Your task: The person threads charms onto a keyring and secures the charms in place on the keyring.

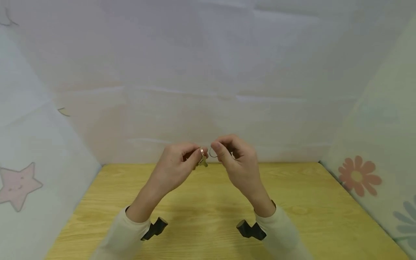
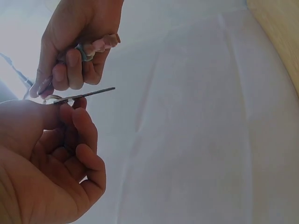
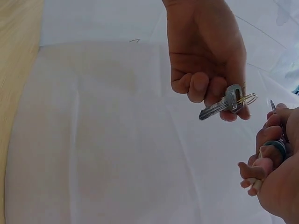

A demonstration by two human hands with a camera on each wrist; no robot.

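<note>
- Left hand (image 1: 177, 162) raised above the wooden table (image 1: 208, 216), fingers curled, thumb and forefinger pinching a key (image 3: 219, 106) at its head.
- Key (image 2: 86, 94) seen edge-on from the left wrist, blade sticking out level past the fingertips; in the right wrist view a silver key, blade pointing down and left.
- Key ring (image 3: 245, 99) threaded through the key's head, thin wire loops showing just beside the left fingertips; gold-toned from the head camera (image 1: 202, 151).
- Right hand (image 1: 237, 160) raised just beside the left, fingers curled, fingertips pinching a second thin wire ring (image 1: 212, 152), close to the left hand's ring; touching or apart cannot be told.
- Also tucked in the right hand: a small pink charm (image 3: 254, 173) with a dark band (image 3: 275, 145) above it, gripped under the curled fingers.
- Both hands well above the table, near its far edge, at the middle.
- Cream sleeves (image 1: 125, 234) on both forearms, black wrist mounts (image 1: 156, 227) beneath each.
- Pale cloth walls (image 1: 208, 72) around; pink star (image 1: 17, 185) printed at left, orange flower (image 1: 356, 176) at right.
</note>
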